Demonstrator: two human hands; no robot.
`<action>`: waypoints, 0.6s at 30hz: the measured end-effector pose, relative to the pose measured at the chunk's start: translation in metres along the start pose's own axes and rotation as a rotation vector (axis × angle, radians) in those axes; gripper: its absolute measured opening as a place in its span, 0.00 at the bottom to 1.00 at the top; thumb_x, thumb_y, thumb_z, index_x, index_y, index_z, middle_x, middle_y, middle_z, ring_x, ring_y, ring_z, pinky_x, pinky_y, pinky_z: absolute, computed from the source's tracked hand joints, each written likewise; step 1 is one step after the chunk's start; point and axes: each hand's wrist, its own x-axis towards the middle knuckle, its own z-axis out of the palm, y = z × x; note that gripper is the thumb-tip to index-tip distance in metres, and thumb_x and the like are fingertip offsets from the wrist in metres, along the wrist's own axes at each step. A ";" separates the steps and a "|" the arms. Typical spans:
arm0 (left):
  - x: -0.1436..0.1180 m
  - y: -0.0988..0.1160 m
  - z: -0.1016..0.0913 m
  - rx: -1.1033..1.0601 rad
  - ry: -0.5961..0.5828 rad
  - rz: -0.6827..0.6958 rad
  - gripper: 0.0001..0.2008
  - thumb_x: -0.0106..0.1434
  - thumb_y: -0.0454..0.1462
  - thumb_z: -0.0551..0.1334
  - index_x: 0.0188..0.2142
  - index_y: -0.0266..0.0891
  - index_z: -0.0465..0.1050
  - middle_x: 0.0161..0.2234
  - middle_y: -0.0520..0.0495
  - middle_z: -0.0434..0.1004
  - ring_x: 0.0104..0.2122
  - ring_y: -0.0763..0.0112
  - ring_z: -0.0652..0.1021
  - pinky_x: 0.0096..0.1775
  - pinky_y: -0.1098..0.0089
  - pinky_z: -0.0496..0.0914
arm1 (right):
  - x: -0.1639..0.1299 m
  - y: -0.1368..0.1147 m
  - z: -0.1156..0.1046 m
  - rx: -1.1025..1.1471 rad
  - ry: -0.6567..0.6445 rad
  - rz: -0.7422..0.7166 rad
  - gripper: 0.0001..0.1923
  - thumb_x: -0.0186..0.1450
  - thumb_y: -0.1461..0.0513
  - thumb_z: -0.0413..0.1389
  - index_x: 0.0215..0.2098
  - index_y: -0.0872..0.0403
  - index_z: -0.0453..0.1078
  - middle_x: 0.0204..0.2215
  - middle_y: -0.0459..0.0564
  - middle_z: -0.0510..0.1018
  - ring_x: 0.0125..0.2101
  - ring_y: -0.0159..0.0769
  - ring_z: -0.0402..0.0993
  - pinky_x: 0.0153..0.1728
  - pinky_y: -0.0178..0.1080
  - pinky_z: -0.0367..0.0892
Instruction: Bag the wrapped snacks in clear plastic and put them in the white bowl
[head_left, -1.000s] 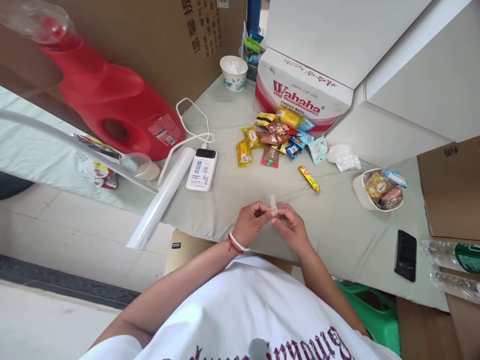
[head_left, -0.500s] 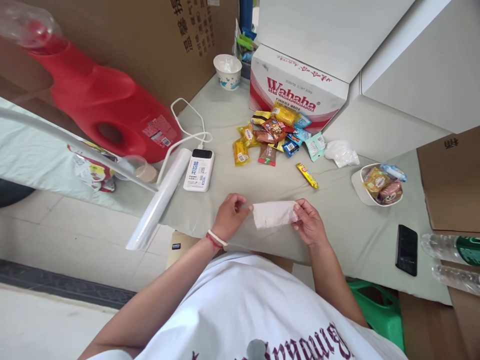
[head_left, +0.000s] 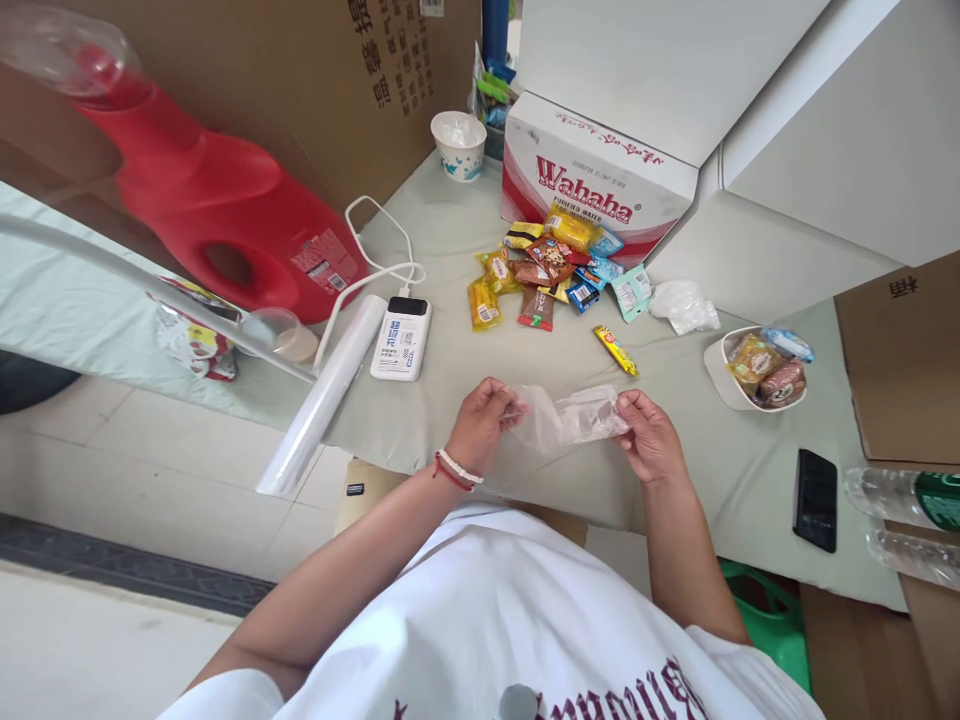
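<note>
A thin, clear plastic bag (head_left: 577,416), partly unfolded, stretches between my hands above the table's front. My left hand (head_left: 484,425) pinches its left end, where the film is a see-through single layer. The crumpled, whiter right end is gripped by my right hand (head_left: 646,432) between thumb and fingers. Beyond the bag lies a small yellow candy packet (head_left: 615,350) on its own. Farther back, several wrapped snacks (head_left: 551,258) form a pile against a white and red Wahaba carton (head_left: 600,180).
At left are a power bank (head_left: 402,345) with a white cable, a roll of clear film (head_left: 322,400) and a red jug (head_left: 240,220). A paper cup (head_left: 459,148) stands behind. To the right are a crumpled white bag (head_left: 684,306), a snack-filled container (head_left: 724,378) and a phone (head_left: 815,500).
The folded plastic has opened out and become longer and more see-through. My right hand has moved right, and my left hand has shifted slightly right and now grips its end.
</note>
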 end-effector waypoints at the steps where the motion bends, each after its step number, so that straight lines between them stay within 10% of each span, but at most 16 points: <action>1: 0.003 0.000 -0.004 -0.131 0.050 -0.040 0.19 0.54 0.46 0.73 0.30 0.41 0.66 0.28 0.54 0.74 0.29 0.74 0.76 0.32 0.71 0.73 | 0.004 0.000 -0.008 -0.004 0.032 -0.018 0.24 0.51 0.47 0.73 0.30 0.51 0.68 0.23 0.39 0.65 0.21 0.25 0.56 0.15 0.29 0.50; 8: 0.023 -0.006 -0.024 -0.332 0.326 0.084 0.19 0.53 0.44 0.74 0.29 0.43 0.64 0.24 0.58 0.67 0.24 0.77 0.69 0.26 0.74 0.65 | 0.003 0.024 -0.013 -0.504 0.307 -0.388 0.20 0.63 0.44 0.63 0.39 0.51 0.71 0.36 0.51 0.76 0.37 0.39 0.72 0.35 0.40 0.71; 13: 0.016 -0.007 -0.008 -0.318 0.288 0.114 0.18 0.61 0.50 0.66 0.27 0.43 0.63 0.26 0.54 0.69 0.29 0.73 0.74 0.34 0.70 0.72 | -0.020 0.031 0.051 -0.706 -0.193 -0.784 0.27 0.63 0.47 0.66 0.56 0.47 0.72 0.61 0.58 0.72 0.63 0.52 0.64 0.65 0.57 0.60; 18: 0.009 0.011 0.000 -0.031 0.151 0.149 0.24 0.58 0.51 0.71 0.24 0.42 0.59 0.22 0.58 0.61 0.21 0.79 0.63 0.24 0.74 0.61 | -0.007 0.014 0.069 -0.544 -0.319 -0.583 0.16 0.73 0.48 0.55 0.38 0.48 0.76 0.37 0.51 0.80 0.41 0.42 0.77 0.46 0.47 0.73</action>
